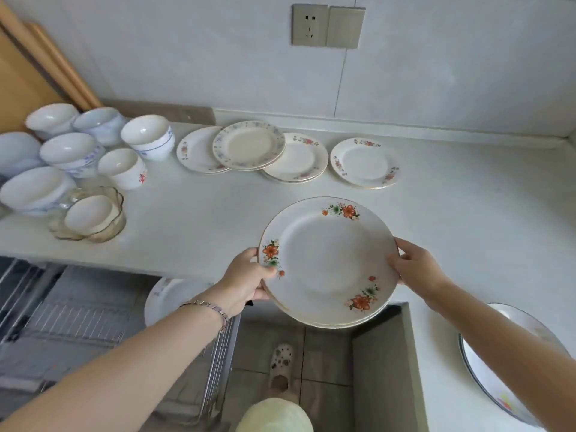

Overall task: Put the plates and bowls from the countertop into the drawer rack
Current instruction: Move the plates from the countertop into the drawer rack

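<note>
White round plates with orange flowers and gold rims (pixel 327 263), a small stack, sit just below the middle of the frame, held level over the front edge of the pale stone counter (pixel 467 213). The left hand (pixel 249 275) grasps the stack's left rim, thumb on top and fingers curled beneath; the right hand (pixel 414 263) clasps the right rim the same way. A thin metal bracelet (pixel 212 307) circles the left wrist. Along the back of the counter, above the held stack, lie smaller white flower-patterned plates (pixel 364 162), some overlapping one another. White ceramic bowls (pixel 68 148) cluster at the upper left, and just in front of them a clear scalloped glass bowl (pixel 93 216) holds another white bowl. At the lower left the metal wire drawer rack (pixel 71 316) stands pulled out below the counter, with one white plate (pixel 168 294) in it, partly hidden by the left forearm
</note>
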A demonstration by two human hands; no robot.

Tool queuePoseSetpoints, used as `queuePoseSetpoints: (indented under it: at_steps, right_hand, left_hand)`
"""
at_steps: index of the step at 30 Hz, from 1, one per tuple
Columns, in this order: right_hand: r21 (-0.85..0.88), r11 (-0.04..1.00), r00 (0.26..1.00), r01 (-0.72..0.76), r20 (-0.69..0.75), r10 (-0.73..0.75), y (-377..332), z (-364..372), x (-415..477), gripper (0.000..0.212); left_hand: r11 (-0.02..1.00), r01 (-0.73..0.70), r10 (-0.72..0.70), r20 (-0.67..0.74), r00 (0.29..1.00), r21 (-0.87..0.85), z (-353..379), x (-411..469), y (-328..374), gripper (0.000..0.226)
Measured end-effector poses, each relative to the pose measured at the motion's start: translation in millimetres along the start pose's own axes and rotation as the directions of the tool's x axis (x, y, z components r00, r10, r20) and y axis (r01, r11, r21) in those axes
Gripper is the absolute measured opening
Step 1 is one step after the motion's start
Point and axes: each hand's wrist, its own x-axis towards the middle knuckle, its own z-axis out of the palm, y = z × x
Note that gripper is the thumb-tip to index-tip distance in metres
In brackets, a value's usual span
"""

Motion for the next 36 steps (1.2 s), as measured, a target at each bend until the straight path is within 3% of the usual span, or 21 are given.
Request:
queuePoseSetpoints:
  at_steps: [9, 17, 21, 26, 36]
  right_hand:
    - [0.001, 1.000, 0.982, 0.020, 0.190, -0.020, -6.3, 107.0, -66.7, 0.045]
    - [0.063, 0.997, 0.940, -0.040, 0.342, 0.016, -33.3, 255.0, -96.5, 0.039]
    - [0.042, 0.986, 0.934, -0.164, 0.327, 0.141, -39.4, 346.8, -96.0, 0.018]
    - [0.071, 0.934, 0.900, -0.349, 0.302, 0.313, -37.1, 432.3, -96.0, 0.019]
    - [0.119, 0.824, 0.830, -0.554, 0.156, 0.535, 17.5, 525.8, -44.8, 0.025]
  left_hand:
    - [0.997, 0.058, -0.067, -0.151, 0.986, -0.057, -103.9, -74.6, -66.1, 0.034]
    - [0.991, 0.133, -0.131, -0.212, 0.968, -0.007, -254.4, -88.4, -120.1, 0.046]
    - [0.982, 0.184, -0.174, -0.206, 0.963, 0.035, -332.9, -63.5, -137.6, 0.045]
    - [0.952, 0.280, -0.257, -0.180, 0.950, 0.121, -401.1, -18.6, -149.4, 0.046]
    - [0.858, 0.410, -0.374, -0.171, 0.912, 0.310, -423.7, 103.2, -204.4, 0.046]
